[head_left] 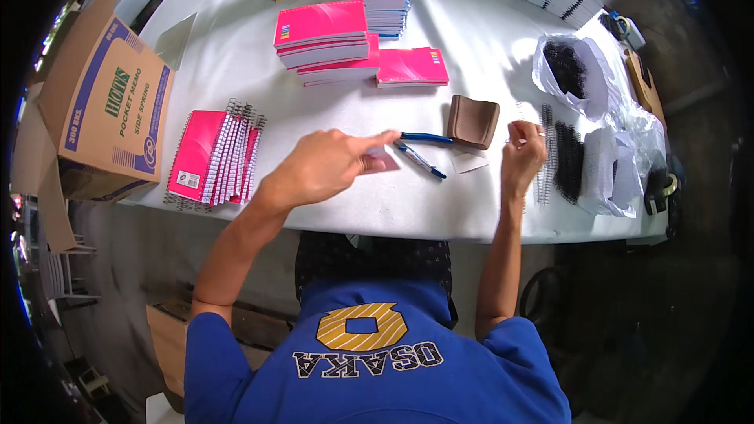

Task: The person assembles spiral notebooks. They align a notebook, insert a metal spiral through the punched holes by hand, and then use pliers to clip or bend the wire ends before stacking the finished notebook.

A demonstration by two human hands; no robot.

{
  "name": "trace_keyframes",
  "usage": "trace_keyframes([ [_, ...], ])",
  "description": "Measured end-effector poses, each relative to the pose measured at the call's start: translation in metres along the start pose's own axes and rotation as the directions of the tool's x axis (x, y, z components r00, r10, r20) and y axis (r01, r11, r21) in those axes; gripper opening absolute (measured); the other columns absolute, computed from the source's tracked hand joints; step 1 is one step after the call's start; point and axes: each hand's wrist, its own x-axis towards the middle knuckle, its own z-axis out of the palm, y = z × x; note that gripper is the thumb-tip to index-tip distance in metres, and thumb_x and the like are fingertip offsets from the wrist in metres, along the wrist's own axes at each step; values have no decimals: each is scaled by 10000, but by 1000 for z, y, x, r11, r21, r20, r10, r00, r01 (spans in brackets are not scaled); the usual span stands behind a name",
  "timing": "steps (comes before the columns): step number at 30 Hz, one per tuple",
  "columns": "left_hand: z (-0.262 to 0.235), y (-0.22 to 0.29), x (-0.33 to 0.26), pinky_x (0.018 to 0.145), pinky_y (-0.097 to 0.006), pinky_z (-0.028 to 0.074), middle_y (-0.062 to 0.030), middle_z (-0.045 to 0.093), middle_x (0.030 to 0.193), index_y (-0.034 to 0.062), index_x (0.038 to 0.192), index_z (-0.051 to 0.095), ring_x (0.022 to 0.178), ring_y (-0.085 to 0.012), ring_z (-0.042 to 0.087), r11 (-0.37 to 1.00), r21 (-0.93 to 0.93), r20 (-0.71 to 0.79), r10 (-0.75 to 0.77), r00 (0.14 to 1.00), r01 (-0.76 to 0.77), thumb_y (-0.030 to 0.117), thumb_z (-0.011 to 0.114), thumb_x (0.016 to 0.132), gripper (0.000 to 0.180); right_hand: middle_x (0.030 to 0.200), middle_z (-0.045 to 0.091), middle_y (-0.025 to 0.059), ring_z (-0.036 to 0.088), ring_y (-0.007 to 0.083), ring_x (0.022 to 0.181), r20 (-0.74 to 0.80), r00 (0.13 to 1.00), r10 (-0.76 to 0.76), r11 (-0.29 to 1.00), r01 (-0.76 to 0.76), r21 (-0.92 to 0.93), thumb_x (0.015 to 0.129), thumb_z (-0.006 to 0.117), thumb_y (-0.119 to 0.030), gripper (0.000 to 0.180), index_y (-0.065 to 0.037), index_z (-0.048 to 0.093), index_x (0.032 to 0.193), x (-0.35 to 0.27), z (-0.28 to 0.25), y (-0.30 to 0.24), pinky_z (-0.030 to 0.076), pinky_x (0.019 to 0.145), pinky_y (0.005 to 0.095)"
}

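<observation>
left hand near table edge, perhaps touching pen

Two blue pens near the middle, one brown wallet. One cardboard box far left, two white bags right.

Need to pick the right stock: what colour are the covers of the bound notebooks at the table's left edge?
Pink covers on the bound notebooks, white wire spines; clearest in the head view.

White table with pink notebooks, blue pens, brown pouch, black coils.
</observation>
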Motion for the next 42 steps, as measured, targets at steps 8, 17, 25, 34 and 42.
trace_keyframes([
  [8, 49, -12, 10, 696, -447, 545, -132, 704, 1051, 211, 1397, 501, 803, -342, 686, 944, 318, -23, -81, 996, 84, 335, 584, 942, 479, 876, 664, 160, 645, 347, 837, 248, 947, 207, 922, -104, -373, 793, 759, -192, 221, -6, 645, 834, -7, -8, 55, 485, 758, 445],
  [17, 48, -14, 4, 770, -446, 561, -157, 654, 1186, 55, 1367, 494, 905, -346, 688, 970, 239, -128, 1, 992, 29, 362, 577, 940, 532, 856, 638, 150, 634, 339, 830, 344, 939, -27, 912, 164, -375, 811, 751, -210, 190, -33, 688, 839, 5, -18, 65, 476, 730, 435],
  [25, 55, -21, 3, 858, -435, 553, -96, 664, 1212, 239, 1377, 538, 1032, -314, 669, 913, 408, -186, 79, 979, 4, 454, 563, 920, 506, 889, 661, 161, 650, 345, 828, 426, 901, 78, 922, 97, -376, 850, 711, -231, 232, -2, 673, 828, 7, -17, 62, 494, 751, 437],
  [34, 50, -10, 6, 725, -427, 574, -155, 681, 1137, 208, 1407, 498, 902, -296, 703, 941, 311, -97, -110, 989, 135, 448, 586, 907, 561, 869, 663, 147, 656, 324, 791, 349, 937, 16, 932, 113, -344, 841, 719, -182, 189, -10, 658, 889, 27, -32, 56, 497, 703, 428],
  [42, 56, -20, -1, 675, -436, 570, -127, 699, 991, 178, 1401, 495, 783, -316, 698, 945, 316, -216, -19, 976, 88, 435, 582, 914, 558, 914, 643, 89, 636, 186, 749, 511, 763, -396, 832, 62, 551, 816, 698, 23, 222, -47, 703, 1027, -10, -22, -61, 506, 646, 314],
])
